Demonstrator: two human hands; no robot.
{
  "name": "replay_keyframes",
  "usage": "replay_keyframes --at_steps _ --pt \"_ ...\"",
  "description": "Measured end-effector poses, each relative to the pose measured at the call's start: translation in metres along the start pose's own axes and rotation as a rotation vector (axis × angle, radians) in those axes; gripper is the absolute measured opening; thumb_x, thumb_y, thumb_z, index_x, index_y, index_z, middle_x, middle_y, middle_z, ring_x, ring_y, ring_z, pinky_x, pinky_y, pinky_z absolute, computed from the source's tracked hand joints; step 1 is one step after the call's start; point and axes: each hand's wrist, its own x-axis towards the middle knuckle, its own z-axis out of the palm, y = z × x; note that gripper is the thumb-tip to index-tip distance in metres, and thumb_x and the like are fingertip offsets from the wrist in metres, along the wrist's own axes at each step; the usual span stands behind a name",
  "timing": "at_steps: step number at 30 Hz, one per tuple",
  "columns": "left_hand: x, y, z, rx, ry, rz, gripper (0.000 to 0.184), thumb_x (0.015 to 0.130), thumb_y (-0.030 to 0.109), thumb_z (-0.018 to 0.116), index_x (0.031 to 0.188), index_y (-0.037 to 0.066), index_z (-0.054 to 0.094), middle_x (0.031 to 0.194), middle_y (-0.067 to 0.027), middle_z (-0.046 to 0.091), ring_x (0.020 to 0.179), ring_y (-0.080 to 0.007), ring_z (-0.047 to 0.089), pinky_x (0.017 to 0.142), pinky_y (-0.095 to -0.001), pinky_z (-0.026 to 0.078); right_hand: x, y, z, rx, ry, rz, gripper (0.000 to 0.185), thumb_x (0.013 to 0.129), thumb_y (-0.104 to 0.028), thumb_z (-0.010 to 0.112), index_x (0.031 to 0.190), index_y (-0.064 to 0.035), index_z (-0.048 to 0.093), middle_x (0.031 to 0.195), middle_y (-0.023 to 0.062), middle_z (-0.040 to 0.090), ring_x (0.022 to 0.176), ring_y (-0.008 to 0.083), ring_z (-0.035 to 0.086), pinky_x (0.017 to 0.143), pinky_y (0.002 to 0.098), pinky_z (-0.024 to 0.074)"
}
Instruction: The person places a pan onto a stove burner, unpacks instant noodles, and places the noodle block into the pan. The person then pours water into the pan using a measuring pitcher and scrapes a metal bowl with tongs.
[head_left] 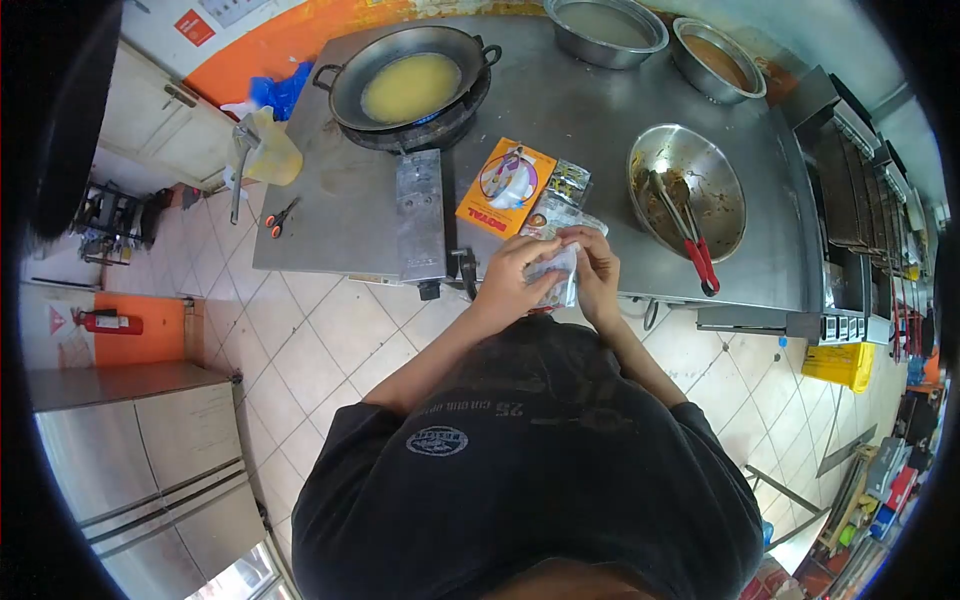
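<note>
My left hand (517,278) and my right hand (598,272) are together at the table's front edge, fingers pinched on a small whitish plastic packet (566,284). My fingers partly cover it, so its contents cannot be made out. Just beyond my hands lies a printed clear-and-silver packet (560,216); whether it is separate from the held one is hard to tell. Next to it is an orange cardboard box (507,188) with a picture of a white bowl. A dark-and-silver sachet (569,183) rests against the box's right side.
A wok (340,95) of yellowish liquid sits on a burner at the back left. To the right, a steel bowl (722,165) holds red-handled tongs (697,255). Two metal basins (610,55) stand behind. Orange-handled scissors (280,219) and a yellowish jug (277,152) are at left.
</note>
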Motion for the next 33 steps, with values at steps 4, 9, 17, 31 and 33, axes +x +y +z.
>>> replay_keyframes --at_steps 4,9,17,31,33 --pt "0.002 -0.001 -0.002 -0.148 -0.033 -0.178 0.024 0.071 0.009 0.073 0.09 0.002 0.061 0.08 -0.0057 0.06 0.072 -0.0146 0.053 0.066 -0.0278 0.042 -0.003 -0.009 0.006 -0.113 0.03 -0.031 0.014 0.088 0.0 0.05 0.091 -0.0001 0.063 0.103 0.0091 0.056 0.097 0.0162 0.053 0.083 0.0267 0.0413" --pt "0.002 -0.008 -0.001 0.001 -0.096 -0.076 0.017 0.075 0.007 0.067 0.088 0.002 0.058 0.078 -0.0092 0.057 0.07 -0.0206 0.052 0.066 -0.032 0.042 0.0 -0.006 0.008 -0.281 0.075 -0.04 0.011 0.085 0.0 0.054 0.089 0.0012 0.064 0.094 0.0093 0.059 0.083 0.015 0.057 0.072 0.0265 0.046" --pt "-0.006 -0.031 0.007 0.043 -0.048 0.081 0.013 0.079 0.003 0.059 0.091 0.0 0.056 0.079 -0.0137 0.054 0.077 -0.0294 0.054 0.07 -0.0361 0.043 -0.007 0.018 -0.001 -0.292 0.069 0.148 0.01 0.082 -0.001 0.059 0.09 0.0017 0.063 0.094 0.01 0.059 0.082 0.0155 0.058 0.072 0.0264 0.0484" --pt "-0.02 -0.046 0.025 -0.069 0.229 -0.163 0.005 0.084 0.001 0.054 0.087 -0.003 0.055 0.094 -0.0138 0.062 0.076 -0.0184 0.058 0.069 -0.0281 0.046 -0.014 0.027 0.017 -0.178 0.005 0.133 0.015 0.076 0.003 0.063 0.091 0.002 0.063 0.108 0.0137 0.056 0.095 0.0208 0.06 0.079 0.0281 0.0498" --pt "-0.022 -0.047 0.025 -0.04 0.168 -0.188 0.006 0.087 0.001 0.052 0.089 -0.003 0.056 0.098 -0.0117 0.064 0.079 -0.0115 0.058 0.071 -0.0247 0.046 -0.013 0.024 0.018 -0.273 0.025 0.126 0.011 0.076 0.004 0.062 0.087 0.0034 0.062 0.106 0.0149 0.057 0.088 0.0212 0.062 0.074 0.0279 0.0506"
